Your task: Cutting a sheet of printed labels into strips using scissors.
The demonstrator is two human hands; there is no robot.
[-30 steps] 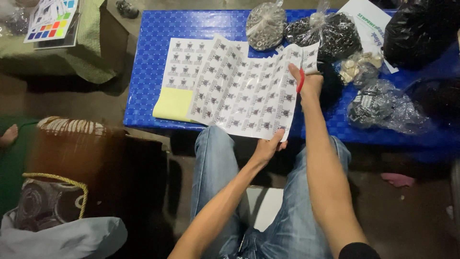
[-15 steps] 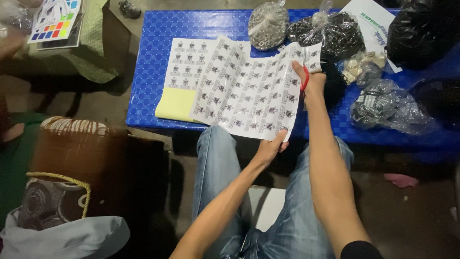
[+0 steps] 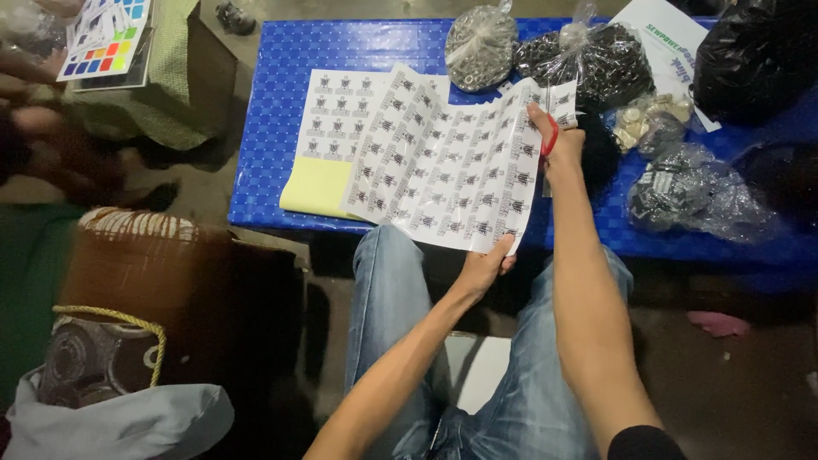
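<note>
A large white sheet of small black-printed stickers is held up over a blue table. My left hand pinches the sheet's near bottom edge. My right hand is at the sheet's right edge, its fingers through the red handles of a pair of scissors; the blades are hidden behind the sheet and hand. A second sticker sheet lies flat on the table, with a pale yellow backing sheet below it.
Behind and to the right lie clear bags of small metal parts, a bag of dark pieces, gold pieces, another bag and a black bag. A colour chart card rests on green cloth. A brown bag stands left.
Both hands and the sticker sheet stay almost where they were. A blurred arm at the far left has shifted.
</note>
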